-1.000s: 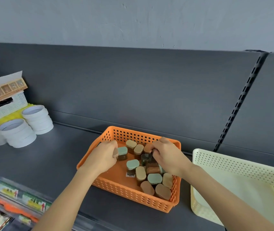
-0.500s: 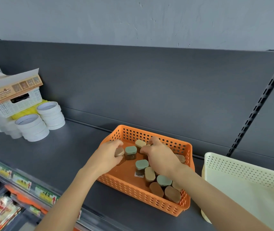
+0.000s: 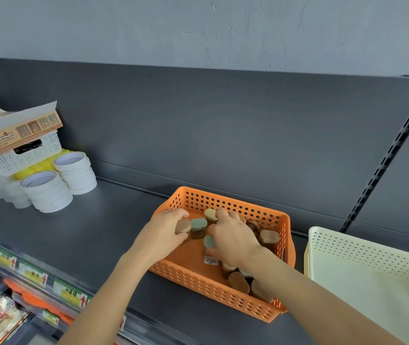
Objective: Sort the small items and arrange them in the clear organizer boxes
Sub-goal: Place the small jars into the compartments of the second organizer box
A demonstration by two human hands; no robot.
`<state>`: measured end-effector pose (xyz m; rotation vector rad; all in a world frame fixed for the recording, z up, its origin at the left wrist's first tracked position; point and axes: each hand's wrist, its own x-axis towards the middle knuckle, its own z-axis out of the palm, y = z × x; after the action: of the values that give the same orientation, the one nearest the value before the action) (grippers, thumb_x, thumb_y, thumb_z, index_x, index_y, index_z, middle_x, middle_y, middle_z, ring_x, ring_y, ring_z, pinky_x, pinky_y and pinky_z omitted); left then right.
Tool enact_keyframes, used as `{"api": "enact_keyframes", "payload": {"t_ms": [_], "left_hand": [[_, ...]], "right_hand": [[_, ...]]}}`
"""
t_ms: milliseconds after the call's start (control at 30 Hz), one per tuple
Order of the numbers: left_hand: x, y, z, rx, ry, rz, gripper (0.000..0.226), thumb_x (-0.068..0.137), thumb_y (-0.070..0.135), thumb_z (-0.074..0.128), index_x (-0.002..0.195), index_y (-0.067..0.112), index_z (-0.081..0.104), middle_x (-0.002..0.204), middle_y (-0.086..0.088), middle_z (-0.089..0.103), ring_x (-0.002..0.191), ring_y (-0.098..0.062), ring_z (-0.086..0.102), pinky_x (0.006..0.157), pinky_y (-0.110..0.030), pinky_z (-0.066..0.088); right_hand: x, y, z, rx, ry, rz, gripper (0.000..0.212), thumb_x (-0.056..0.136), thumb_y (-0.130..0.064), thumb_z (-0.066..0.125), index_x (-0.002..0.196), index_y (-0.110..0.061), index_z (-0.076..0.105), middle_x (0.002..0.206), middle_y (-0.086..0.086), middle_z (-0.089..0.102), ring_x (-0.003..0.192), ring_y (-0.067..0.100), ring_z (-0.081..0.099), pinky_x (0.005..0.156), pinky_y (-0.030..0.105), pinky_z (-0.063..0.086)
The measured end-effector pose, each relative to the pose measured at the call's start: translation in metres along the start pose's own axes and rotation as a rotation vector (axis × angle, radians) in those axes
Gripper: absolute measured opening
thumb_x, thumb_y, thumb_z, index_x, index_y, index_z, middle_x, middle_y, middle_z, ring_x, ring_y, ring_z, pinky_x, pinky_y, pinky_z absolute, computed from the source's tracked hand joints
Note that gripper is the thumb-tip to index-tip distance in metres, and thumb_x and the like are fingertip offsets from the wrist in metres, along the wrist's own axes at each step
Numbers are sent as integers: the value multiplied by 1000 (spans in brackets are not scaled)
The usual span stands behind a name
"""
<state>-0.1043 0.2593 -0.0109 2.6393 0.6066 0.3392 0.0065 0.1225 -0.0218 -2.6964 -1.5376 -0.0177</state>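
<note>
An orange perforated basket sits on the dark shelf and holds several small jars with tan, brown and green lids. My left hand is at the basket's left side and grips a brown-lidded jar. Beside it stands a green-lidded jar. My right hand reaches over the middle of the basket, fingers curled around a green-lidded jar and touching a tan-lidded jar. More jars lie near the basket's front under my right forearm.
A cream perforated basket stands right of the orange one. At the far left are stacks of white tape rolls, a white basket and a cardboard box. Price labels line the shelf's front edge.
My right hand has moved left and forward across the basket onto the green-lidded jar. My left hand stays on the brown-lidded jar. The camera has swung left.
</note>
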Motion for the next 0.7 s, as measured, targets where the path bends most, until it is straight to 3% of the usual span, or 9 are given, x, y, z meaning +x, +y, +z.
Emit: {"api": "enact_keyframes", "payload": {"t_ms": [100,333,567,700], "left_hand": [[-1,0,-1,0,11,17,44,89,24,65,130,28,51,129,11,56,113,-7,54,89,-23,48],[4,17,1,-40,26,115,44,90,21,63,133,26,53,133,9,52,117,-10,51,96,-24,44],[12,69,18,-185,63,254,44,87,17,67,129,25,56,128,9,56,109,-4,48,86,-14,36],[9,112,31,-253,61,318,40,84,20,70,122,25,56,118,13,59,105,-3,50,82,-12,37]], "right_hand": [[-5,6,-5,141,79,77,42,83,-49,62,110,-17,64,117,4,40,108,25,43,89,37,49],[-35,26,-25,287,182,248,39,81,-51,65,110,-24,65,124,0,40,107,18,44,85,29,48],[-91,49,-39,406,333,501,41,77,-48,69,107,-21,66,119,-2,42,98,17,53,81,29,49],[-129,65,-45,441,402,654,42,75,-49,72,103,-19,67,119,-4,41,95,14,52,77,24,43]]}}
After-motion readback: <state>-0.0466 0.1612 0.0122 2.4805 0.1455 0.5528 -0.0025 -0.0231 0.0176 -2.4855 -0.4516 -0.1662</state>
